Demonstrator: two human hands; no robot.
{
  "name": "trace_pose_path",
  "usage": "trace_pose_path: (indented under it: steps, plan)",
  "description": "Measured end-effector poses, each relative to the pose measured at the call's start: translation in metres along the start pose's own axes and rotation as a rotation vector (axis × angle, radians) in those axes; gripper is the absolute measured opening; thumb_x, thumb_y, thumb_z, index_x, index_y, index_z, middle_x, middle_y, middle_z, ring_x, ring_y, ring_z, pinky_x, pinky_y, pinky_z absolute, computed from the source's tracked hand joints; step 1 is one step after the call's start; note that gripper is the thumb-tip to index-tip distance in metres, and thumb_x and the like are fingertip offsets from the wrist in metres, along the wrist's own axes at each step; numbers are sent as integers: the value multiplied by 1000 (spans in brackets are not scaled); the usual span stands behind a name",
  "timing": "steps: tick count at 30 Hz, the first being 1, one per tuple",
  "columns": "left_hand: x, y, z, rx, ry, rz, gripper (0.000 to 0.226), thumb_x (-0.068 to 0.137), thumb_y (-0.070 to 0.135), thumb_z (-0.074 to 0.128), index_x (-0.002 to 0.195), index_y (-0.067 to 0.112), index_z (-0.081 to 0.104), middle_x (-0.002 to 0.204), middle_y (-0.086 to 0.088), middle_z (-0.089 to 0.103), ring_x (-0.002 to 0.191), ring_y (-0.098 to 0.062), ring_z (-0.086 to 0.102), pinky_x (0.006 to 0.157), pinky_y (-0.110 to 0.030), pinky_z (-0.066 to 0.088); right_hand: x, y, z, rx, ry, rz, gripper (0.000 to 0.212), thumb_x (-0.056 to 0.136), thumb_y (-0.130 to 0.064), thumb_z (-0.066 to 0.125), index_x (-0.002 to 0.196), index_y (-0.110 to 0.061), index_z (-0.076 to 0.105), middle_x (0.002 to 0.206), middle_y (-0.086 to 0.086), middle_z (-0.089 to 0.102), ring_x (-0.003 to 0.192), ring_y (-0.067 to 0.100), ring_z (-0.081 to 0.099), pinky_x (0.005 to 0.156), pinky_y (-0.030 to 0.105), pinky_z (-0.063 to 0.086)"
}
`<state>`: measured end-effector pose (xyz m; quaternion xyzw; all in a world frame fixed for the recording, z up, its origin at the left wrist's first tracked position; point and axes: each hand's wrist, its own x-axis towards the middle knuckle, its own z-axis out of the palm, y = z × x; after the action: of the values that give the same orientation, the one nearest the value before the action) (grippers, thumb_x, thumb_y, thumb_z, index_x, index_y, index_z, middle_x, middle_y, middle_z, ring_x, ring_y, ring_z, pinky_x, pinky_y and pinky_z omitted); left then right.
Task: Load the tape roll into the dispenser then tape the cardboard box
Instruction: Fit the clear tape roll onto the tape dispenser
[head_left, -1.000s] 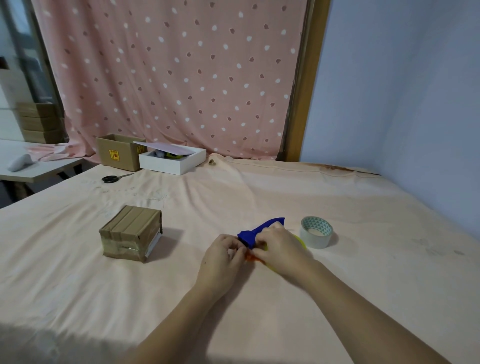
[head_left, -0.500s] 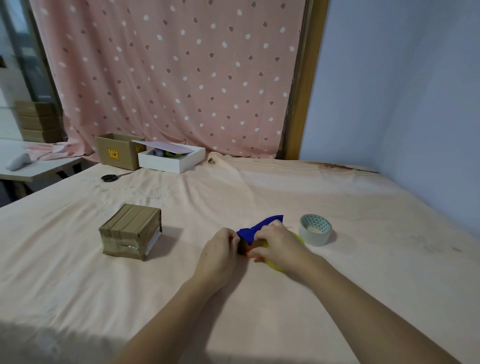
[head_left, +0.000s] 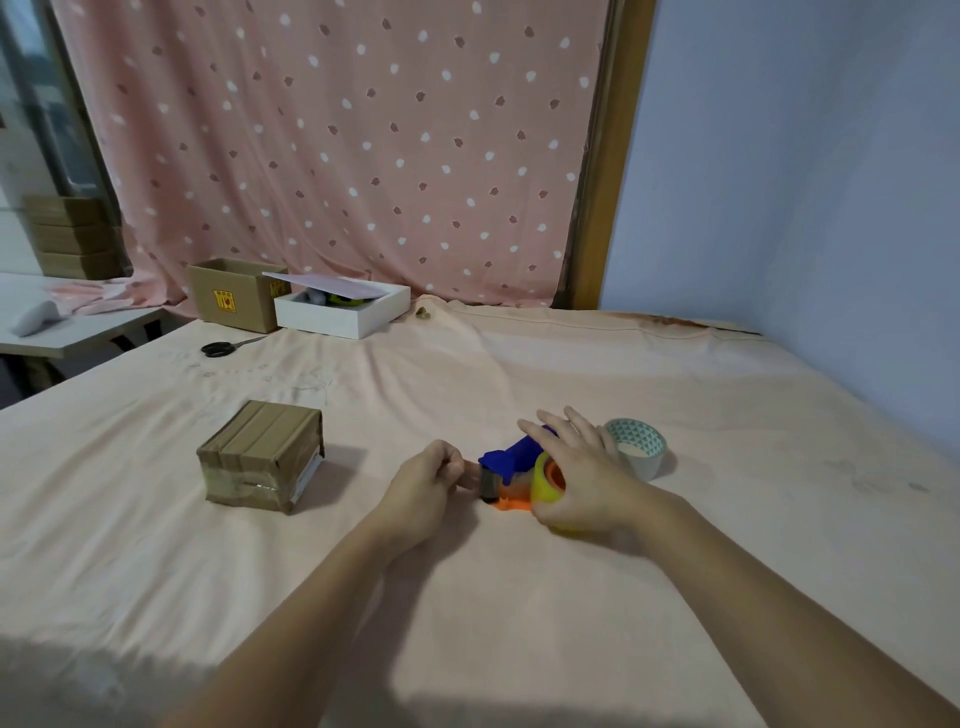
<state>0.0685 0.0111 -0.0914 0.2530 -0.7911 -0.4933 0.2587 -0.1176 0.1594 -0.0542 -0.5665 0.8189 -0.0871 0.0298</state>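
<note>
The tape dispenser (head_left: 506, 460) has a blue handle and an orange frame and lies on the peach cloth at the centre. A yellow tape roll (head_left: 546, 480) sits on its orange hub. My right hand (head_left: 576, 475) rests on that roll with its fingers spread over the handle. My left hand (head_left: 428, 480) pinches at the dispenser's front end, where the tape end is too small to make out. A second, clear tape roll (head_left: 638, 454) with a green patterned core lies just right of my right hand. The cardboard box (head_left: 262, 457), strapped with tape, stands to the left.
Scissors (head_left: 223, 347) lie at the far left of the cloth. An open cardboard carton (head_left: 231, 293) and a white tray (head_left: 343, 312) with a pink sheet stand at the back by the dotted curtain. A side table (head_left: 62, 325) is at the left; a wall is close on the right.
My right hand has opened and shifted right, uncovering the yellow roll and orange hub. My left hand has slid a little left of the dispenser's front.
</note>
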Motion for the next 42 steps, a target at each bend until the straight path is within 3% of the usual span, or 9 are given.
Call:
trace_pose_path:
  steps: [6, 12, 15, 21, 25, 30, 33, 38, 42]
  plan:
    - [1, -3, -9, -57, -28, -1, 22, 105, 7, 47, 87, 16, 55, 79, 7, 74, 64, -4, 58, 71, -29, 45, 4, 3, -4, 71, -20, -3, 89, 71, -51, 69, 149, -47, 28, 152, -11, 25, 146, 21, 16, 118, 49, 29]
    - [-7, -1, -13, 42, -24, -21, 14, 103, 19, 54, 97, 22, 66, 84, 9, 69, 73, -9, 60, 71, -25, 46, 4, 1, 3, 108, 61, 13, 79, 71, -47, 71, 142, -44, 37, 129, -9, 30, 124, 16, 34, 104, 39, 42]
    - [-7, 5, -15, 138, 20, -67, 13, 101, 29, 57, 98, 28, 70, 77, 2, 73, 63, -10, 61, 61, -23, 46, 5, 0, 4, 96, 54, 28, 80, 71, -49, 70, 144, -40, 38, 129, -9, 29, 124, 16, 35, 103, 40, 44]
    - [-13, 25, -15, -203, -93, -302, 23, 105, 20, 53, 110, 3, 68, 71, -13, 74, 49, -17, 68, 41, -20, 39, 1, -2, 2, 79, 60, 37, 81, 69, -58, 68, 142, -42, 37, 137, -10, 31, 129, 18, 34, 106, 42, 41]
    - [-19, 29, -18, -439, -145, -383, 19, 102, 8, 58, 108, -7, 68, 87, -20, 78, 68, -26, 78, 49, -22, 49, -3, 1, -8, 77, -55, 41, 102, 63, -68, 70, 151, -46, 25, 144, -11, 33, 136, 17, 28, 112, 46, 38]
    - [-15, 20, -20, -584, -129, -409, 12, 100, 5, 60, 103, -3, 67, 86, -17, 77, 69, -24, 77, 56, -24, 58, -6, 10, -22, 69, -186, 24, 115, 61, -51, 79, 157, -45, 16, 144, -14, 31, 135, 15, 28, 111, 42, 42]
    - [-14, 18, -20, -524, -122, -368, 11, 103, 7, 56, 100, 0, 64, 84, -15, 74, 68, -23, 76, 60, -27, 60, -8, 11, -25, 70, -179, 11, 110, 63, -46, 79, 156, -45, 20, 135, -14, 35, 128, 14, 34, 106, 38, 45]
    - [-7, 13, -9, -120, 3, -251, 21, 102, 4, 49, 84, 6, 61, 78, -8, 63, 55, -20, 64, 65, -36, 57, -10, 15, -29, 66, -197, -23, 106, 59, -49, 81, 151, -46, 28, 124, -13, 41, 119, 15, 42, 101, 37, 49]
    - [-4, 15, 0, 37, 37, -255, 25, 100, 3, 39, 84, 10, 57, 74, -8, 63, 44, -12, 59, 49, -22, 49, -11, 21, -31, 94, -222, -25, 108, 56, -53, 81, 150, -46, 29, 124, -14, 41, 121, 14, 43, 104, 38, 48]
